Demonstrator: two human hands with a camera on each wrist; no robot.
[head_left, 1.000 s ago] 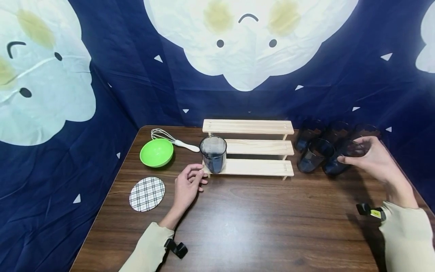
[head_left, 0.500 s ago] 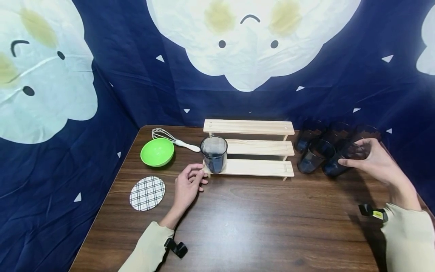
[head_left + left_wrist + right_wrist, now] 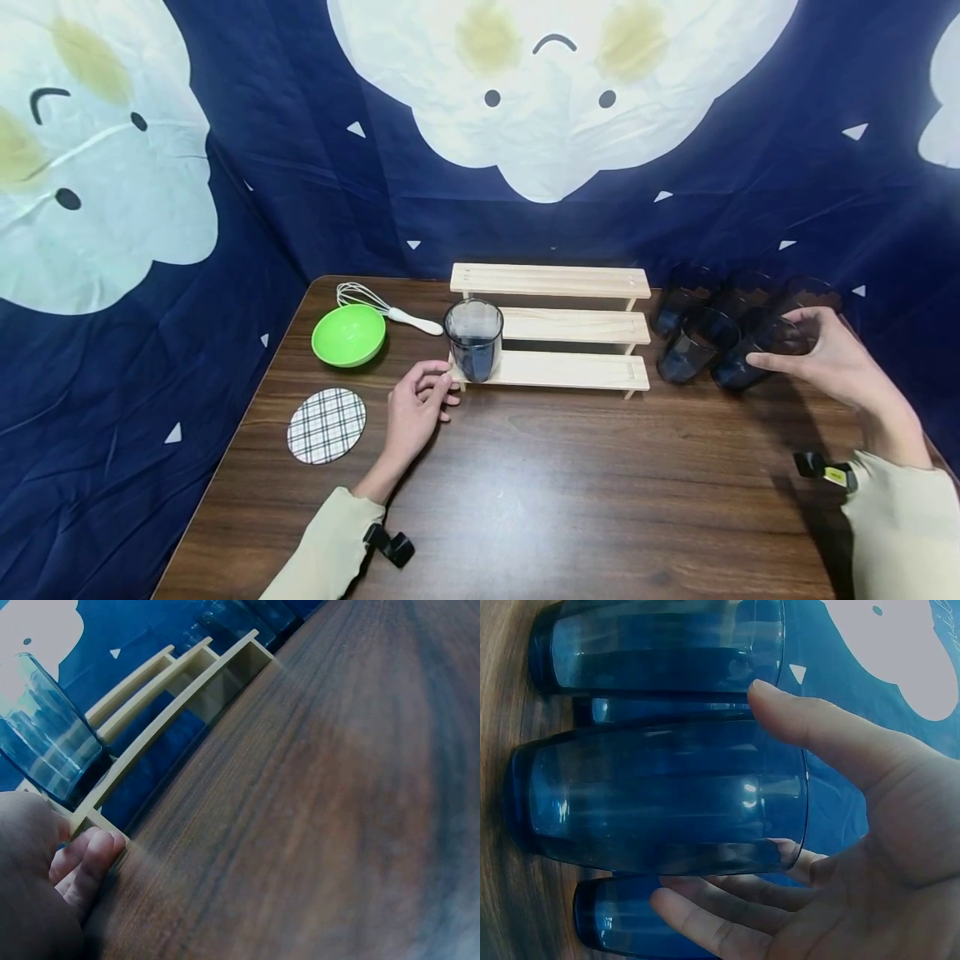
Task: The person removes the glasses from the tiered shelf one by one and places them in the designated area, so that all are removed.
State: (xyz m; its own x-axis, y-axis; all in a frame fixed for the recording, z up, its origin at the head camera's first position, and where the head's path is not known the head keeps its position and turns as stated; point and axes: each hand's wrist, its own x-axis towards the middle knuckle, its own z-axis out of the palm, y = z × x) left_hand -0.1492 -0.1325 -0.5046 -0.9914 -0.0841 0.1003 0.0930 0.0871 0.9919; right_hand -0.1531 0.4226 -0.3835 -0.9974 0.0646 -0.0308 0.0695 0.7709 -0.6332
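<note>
A three-step wooden rack (image 3: 570,371) stands at the back of the brown table (image 3: 562,500). One blue-tinted glass (image 3: 472,337) stands upright on the left end of its lowest step. My left hand (image 3: 431,387) rests on the table with loosely curled fingers (image 3: 86,855) touching the rack's (image 3: 180,712) front left corner, just below that glass (image 3: 41,727). To the right of the rack stands a cluster of several dark blue glasses (image 3: 693,342). My right hand (image 3: 783,337) grips the nearest glass (image 3: 738,371), thumb (image 3: 817,727) on one side and fingers (image 3: 720,900) on the other side of the glass (image 3: 660,799).
A green bowl (image 3: 348,335) and a white-handled whisk (image 3: 375,304) lie at the back left. A plaid round coaster (image 3: 326,425) sits near the left edge. A dark blue cloth backdrop (image 3: 300,200) closes in the back and the left side.
</note>
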